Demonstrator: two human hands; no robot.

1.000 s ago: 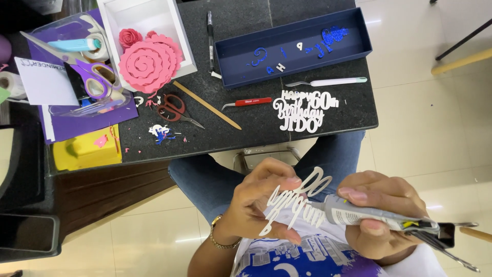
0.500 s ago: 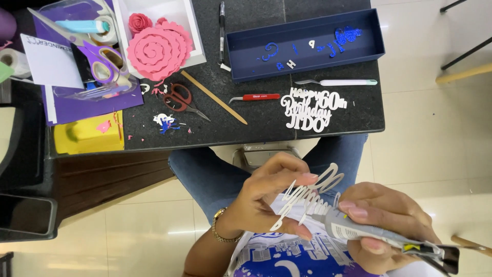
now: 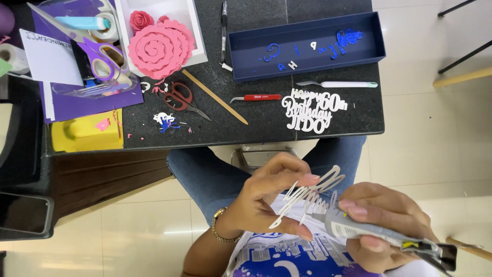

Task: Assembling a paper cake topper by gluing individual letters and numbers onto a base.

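Observation:
My left hand (image 3: 266, 200) pinches a white paper cut-out of looping script letters (image 3: 307, 195) over my lap, thumb below and fingers on top. My right hand (image 3: 382, 225) grips a grey glue tube (image 3: 359, 231) whose nozzle touches the cut-out's lower right part. The tube's crimped tail sticks out past my right hand toward the bottom right corner. Both hands hover above my blue jeans and printed shirt, in front of the black table (image 3: 266, 123).
On the table lie another white lettering cut-out (image 3: 312, 110), a navy tray (image 3: 307, 61) with blue scraps, a red-handled tool (image 3: 256, 97), a wooden stick (image 3: 215, 97), red scissors (image 3: 179, 97), a pink paper rose (image 3: 160, 48) in a white box, and purple scissors (image 3: 100, 54).
The view has shifted slightly. My hands stay together on the cut-out, and the glue nozzle has crept along its lower edge.

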